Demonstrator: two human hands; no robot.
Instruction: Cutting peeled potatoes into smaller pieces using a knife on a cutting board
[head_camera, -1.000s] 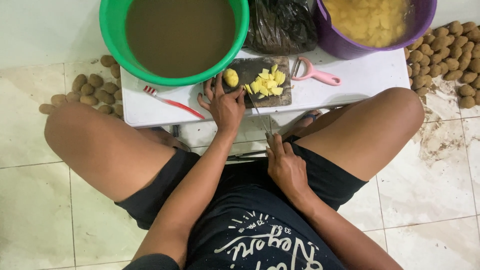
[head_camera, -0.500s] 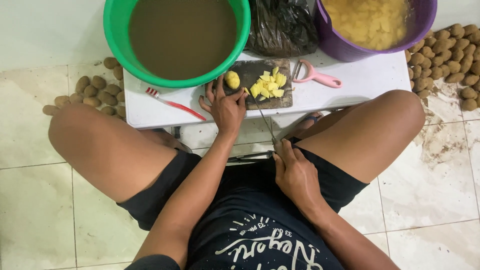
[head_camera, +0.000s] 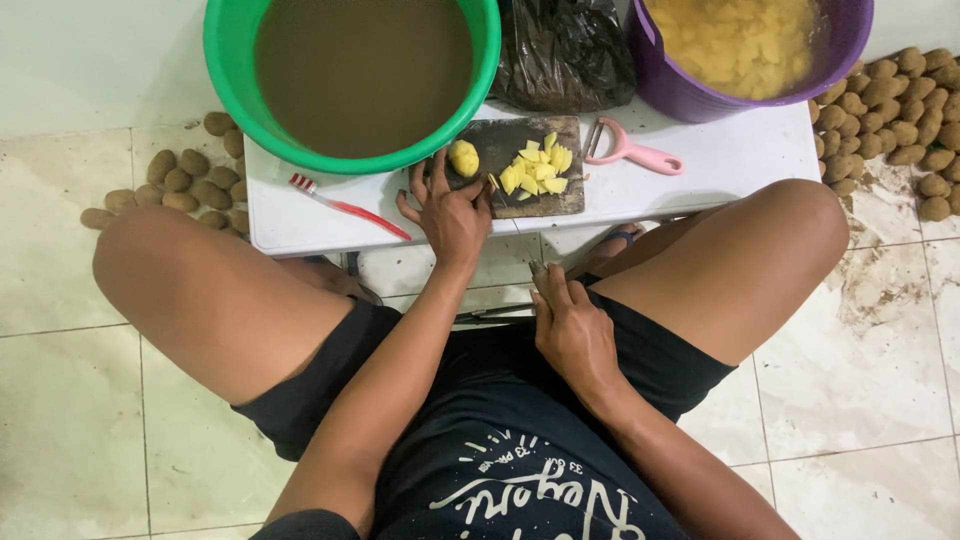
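One peeled yellow potato (head_camera: 462, 157) sits on the dark rectangular cutting board (head_camera: 505, 140), the left hand (head_camera: 450, 210) touching it with spread fingers; below the board, the right hand (head_camera: 572, 325) grips a knife.

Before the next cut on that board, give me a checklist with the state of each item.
1. Left hand steadying the cutting board: ok, its fingers rest on the board's near left edge.
2. Peeled potato in place on the board: ok, it lies beside the diced pieces.
3. Knife in the right hand: cannot tell; the hand sits low between the knees, only a dark tip shows at its fingers.
4. Room on the board: not ok, the diced pieces crowd the middle.
5. Purple tub within reach for the pieces: ok, just behind the board.
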